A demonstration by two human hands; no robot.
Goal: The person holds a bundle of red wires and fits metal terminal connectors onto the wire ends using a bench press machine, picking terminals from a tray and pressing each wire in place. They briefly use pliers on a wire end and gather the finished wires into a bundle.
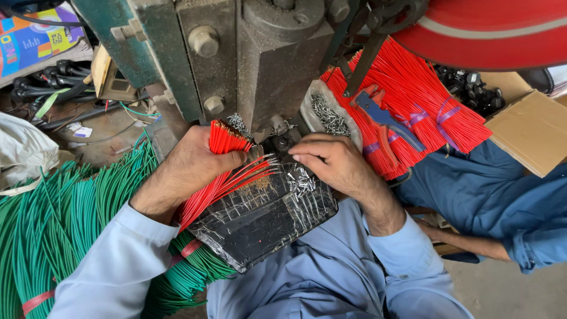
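— Wires, red point(227, 171): where are they?
— Bunched in the left hand point(189, 168), fist clamped round them, before the press point(260, 53).
— And the right hand point(331, 162)?
— Fingers together near the wire tips; whether it pinches one, I cannot tell. More red bundles point(413, 106) wait.

Wire bundle point(221, 171) lies left of, perhaps touching, the tray point(266, 218).

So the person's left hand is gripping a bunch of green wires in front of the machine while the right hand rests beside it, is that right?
Not quite. The head view shows the left hand gripping a bunch of red wires, not green. The green wires lie in a heap at the left. The right hand does rest beside it in front of the machine.
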